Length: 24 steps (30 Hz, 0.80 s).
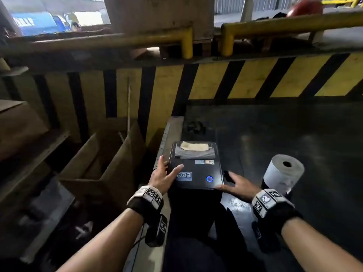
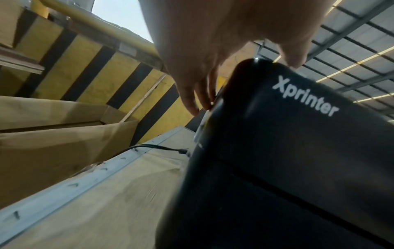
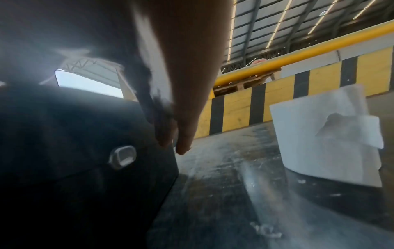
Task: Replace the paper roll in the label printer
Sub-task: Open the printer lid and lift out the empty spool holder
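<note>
black printer (image 1: 196,169) apparently between open hands (image 1: 198,183).

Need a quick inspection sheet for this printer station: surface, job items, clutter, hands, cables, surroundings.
Surface: dark worn platform, pale scuffs, metal-edged left side.
Job's things: black label printer, lid down, blue light lit, paper visible in the far slot; fresh paper roll stands on end to its right, apart from it, loose end curling.
Clutter: small dark object behind the printer, too blurred to identify.
Grippers: left hand rests on the printer's left edge, fingers straight; right hand rests at its right near corner, fingers straight.
Cables: black cable plugged into the printer's left side.
Surroundings: yellow-black striped barrier, yellow rail, cardboard boxes on the left.
</note>
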### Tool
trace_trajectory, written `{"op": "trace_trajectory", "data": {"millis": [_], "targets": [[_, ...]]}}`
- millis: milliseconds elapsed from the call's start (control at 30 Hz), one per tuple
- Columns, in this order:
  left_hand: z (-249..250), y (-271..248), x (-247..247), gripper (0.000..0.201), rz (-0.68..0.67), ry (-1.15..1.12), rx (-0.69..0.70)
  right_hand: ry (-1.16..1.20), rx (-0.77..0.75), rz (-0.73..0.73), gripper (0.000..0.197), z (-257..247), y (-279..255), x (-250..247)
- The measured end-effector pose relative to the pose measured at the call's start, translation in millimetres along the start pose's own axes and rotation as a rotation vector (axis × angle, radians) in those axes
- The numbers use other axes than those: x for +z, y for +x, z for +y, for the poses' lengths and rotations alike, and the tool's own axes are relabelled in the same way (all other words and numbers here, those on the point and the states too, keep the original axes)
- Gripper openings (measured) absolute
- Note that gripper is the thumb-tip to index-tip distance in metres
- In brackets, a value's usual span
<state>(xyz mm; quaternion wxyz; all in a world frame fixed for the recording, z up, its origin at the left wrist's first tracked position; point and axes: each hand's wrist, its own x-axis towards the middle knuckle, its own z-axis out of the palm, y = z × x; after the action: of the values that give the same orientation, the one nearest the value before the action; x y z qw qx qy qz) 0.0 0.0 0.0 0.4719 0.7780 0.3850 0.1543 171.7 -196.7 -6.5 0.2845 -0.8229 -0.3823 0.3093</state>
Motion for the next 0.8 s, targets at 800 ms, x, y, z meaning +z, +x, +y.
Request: {"op": "trace_trajectory", "data": {"millis": [800], "targets": [[-18.5,-24.3,-5.6,0.074,-0.178,0.328,0.098,0.014,-0.113,0.187,0.077,6.8,-6.6,30.0]]}}
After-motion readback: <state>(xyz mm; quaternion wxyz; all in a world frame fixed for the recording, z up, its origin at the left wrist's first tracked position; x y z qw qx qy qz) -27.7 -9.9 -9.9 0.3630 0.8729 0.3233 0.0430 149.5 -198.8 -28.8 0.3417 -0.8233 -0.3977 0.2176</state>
